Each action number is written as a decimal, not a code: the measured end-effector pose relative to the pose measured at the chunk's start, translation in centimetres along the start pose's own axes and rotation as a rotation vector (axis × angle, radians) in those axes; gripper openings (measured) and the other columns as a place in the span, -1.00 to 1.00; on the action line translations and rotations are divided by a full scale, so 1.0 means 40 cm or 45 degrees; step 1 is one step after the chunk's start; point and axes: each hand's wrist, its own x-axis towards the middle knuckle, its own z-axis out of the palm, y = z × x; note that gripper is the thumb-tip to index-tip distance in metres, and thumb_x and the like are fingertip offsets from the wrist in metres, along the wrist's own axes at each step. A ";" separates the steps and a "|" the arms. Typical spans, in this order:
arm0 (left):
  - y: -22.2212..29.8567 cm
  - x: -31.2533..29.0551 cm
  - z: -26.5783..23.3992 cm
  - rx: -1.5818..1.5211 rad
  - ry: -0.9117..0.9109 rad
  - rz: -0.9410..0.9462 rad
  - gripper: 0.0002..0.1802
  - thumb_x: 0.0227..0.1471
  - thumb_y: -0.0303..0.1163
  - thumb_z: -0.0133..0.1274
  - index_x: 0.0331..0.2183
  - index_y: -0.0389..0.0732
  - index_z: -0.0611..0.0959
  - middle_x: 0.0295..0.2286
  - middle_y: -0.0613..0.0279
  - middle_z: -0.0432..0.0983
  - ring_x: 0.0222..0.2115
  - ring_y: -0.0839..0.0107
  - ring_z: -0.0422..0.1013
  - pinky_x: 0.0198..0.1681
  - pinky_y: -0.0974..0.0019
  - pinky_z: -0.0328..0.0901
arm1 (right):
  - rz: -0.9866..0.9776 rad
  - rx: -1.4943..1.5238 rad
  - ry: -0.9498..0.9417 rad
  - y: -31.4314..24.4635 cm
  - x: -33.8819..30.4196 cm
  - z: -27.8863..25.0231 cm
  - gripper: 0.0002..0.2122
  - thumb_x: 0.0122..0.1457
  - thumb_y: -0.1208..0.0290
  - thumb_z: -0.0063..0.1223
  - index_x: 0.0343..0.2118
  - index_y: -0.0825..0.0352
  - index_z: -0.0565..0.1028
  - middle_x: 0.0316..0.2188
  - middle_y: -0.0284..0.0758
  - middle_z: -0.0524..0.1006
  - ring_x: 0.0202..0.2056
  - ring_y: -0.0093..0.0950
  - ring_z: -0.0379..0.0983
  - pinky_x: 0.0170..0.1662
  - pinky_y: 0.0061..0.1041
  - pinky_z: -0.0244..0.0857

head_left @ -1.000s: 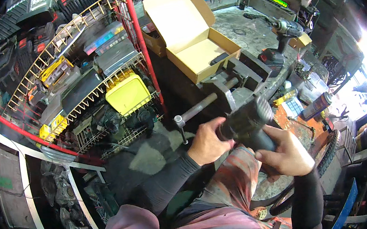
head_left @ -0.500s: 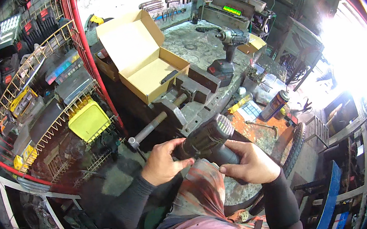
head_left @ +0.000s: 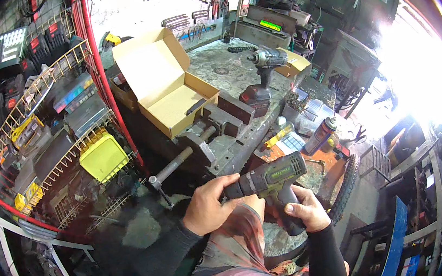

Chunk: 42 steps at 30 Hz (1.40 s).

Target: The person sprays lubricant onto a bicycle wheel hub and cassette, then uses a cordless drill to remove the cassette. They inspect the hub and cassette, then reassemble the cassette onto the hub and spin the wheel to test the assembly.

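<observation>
A dark cordless drill (head_left: 275, 177) is in both my hands above my lap, lying nearly level, with its chuck to the left and its side facing me. My left hand (head_left: 210, 207) is closed round the chuck end, thumb below and fingers above. My right hand (head_left: 310, 208) grips the handle, its thumb across the grip. Just beyond the drill stands a steel bench vise (head_left: 198, 147), its long screw and handle reaching toward me. On the vise's far side an open cardboard box (head_left: 154, 65) holds a small dark object.
A second cordless power tool (head_left: 264, 73) stands upright on the worktop (head_left: 213, 61). Close to my right are a spray can (head_left: 321, 134), a clear plastic container and a tyre (head_left: 345, 189). Wire racks with cases and a yellow tray (head_left: 103, 157) stand at left, behind a red post.
The drill has turned from pointing away and left to lying sideways, so its side shows. My right hand has lowered with the handle. The view has shifted slightly.
</observation>
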 end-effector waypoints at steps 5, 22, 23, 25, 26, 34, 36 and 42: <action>0.011 -0.007 0.100 -0.903 0.214 -0.104 -0.18 0.14 -0.61 0.47 0.37 -0.26 0.50 0.20 -0.07 0.61 0.17 0.28 0.58 0.28 0.15 0.53 | -0.014 0.387 -0.049 0.077 -0.012 -0.029 -0.36 0.23 0.09 0.45 0.19 0.49 0.51 -0.24 -0.08 0.71 -0.42 -0.34 0.68 -0.32 -0.37 0.62; 0.018 -0.009 0.160 -0.583 0.265 -0.016 -0.45 0.21 -0.40 0.47 0.18 -0.32 0.70 0.01 0.06 0.69 0.06 0.34 0.64 0.07 0.25 0.55 | 0.026 0.774 -0.083 0.165 -0.058 -0.072 -0.33 0.26 0.10 0.41 0.24 0.50 0.42 -0.24 0.01 0.65 -0.42 -0.25 0.65 -0.38 -0.33 0.64; 0.028 -0.013 0.165 -0.782 0.293 -0.116 -0.45 0.20 -0.40 0.47 0.18 -0.31 0.71 0.01 0.07 0.69 0.08 0.33 0.63 0.07 0.25 0.55 | 0.024 0.740 -0.081 0.156 -0.054 -0.063 -0.33 0.25 0.10 0.42 0.23 0.50 0.42 -0.24 0.01 0.65 -0.41 -0.26 0.65 -0.38 -0.33 0.64; 0.000 -0.018 0.145 -0.630 0.127 -0.338 -0.41 0.17 -0.46 0.48 0.20 -0.30 0.69 0.06 0.09 0.65 0.13 0.33 0.60 0.12 0.24 0.55 | 0.003 0.680 -0.053 0.152 -0.056 -0.052 -0.34 0.24 0.09 0.44 0.21 0.50 0.44 -0.24 -0.01 0.65 -0.41 -0.28 0.65 -0.38 -0.34 0.64; -0.011 -0.019 0.137 -0.551 0.044 -0.447 -0.39 0.16 -0.50 0.48 0.21 -0.30 0.68 0.09 0.10 0.63 0.15 0.33 0.58 0.15 0.24 0.55 | -0.014 0.656 -0.036 0.154 -0.057 -0.049 -0.34 0.23 0.09 0.45 0.20 0.50 0.44 -0.24 -0.01 0.65 -0.42 -0.28 0.65 -0.37 -0.34 0.64; 0.027 -0.011 0.150 -0.784 0.231 -0.135 -0.41 0.14 -0.36 0.56 0.14 -0.33 0.72 0.06 0.12 0.66 0.09 0.45 0.60 0.06 0.32 0.56 | -0.043 0.594 0.015 0.134 -0.056 -0.036 -0.32 0.18 0.09 0.49 0.18 0.50 0.47 -0.24 -0.05 0.66 -0.41 -0.31 0.66 -0.34 -0.33 0.64; 0.029 -0.013 0.145 -0.729 0.187 -0.282 -0.40 0.12 -0.38 0.56 0.15 -0.30 0.72 0.02 0.13 0.70 0.06 0.44 0.63 0.06 0.31 0.56 | -0.058 0.543 0.021 0.132 -0.059 -0.035 -0.32 0.17 0.08 0.50 0.18 0.50 0.48 -0.25 -0.06 0.67 -0.41 -0.32 0.66 -0.33 -0.33 0.65; 0.009 -0.014 0.120 -0.186 0.128 -0.006 -0.37 0.07 -0.43 0.56 0.15 -0.30 0.71 0.00 -0.01 0.76 -0.02 0.18 0.71 0.12 0.18 0.56 | -0.060 0.442 0.042 0.128 -0.067 -0.042 -0.32 0.16 0.07 0.50 0.17 0.50 0.51 -0.25 -0.09 0.68 -0.40 -0.33 0.68 -0.31 -0.34 0.65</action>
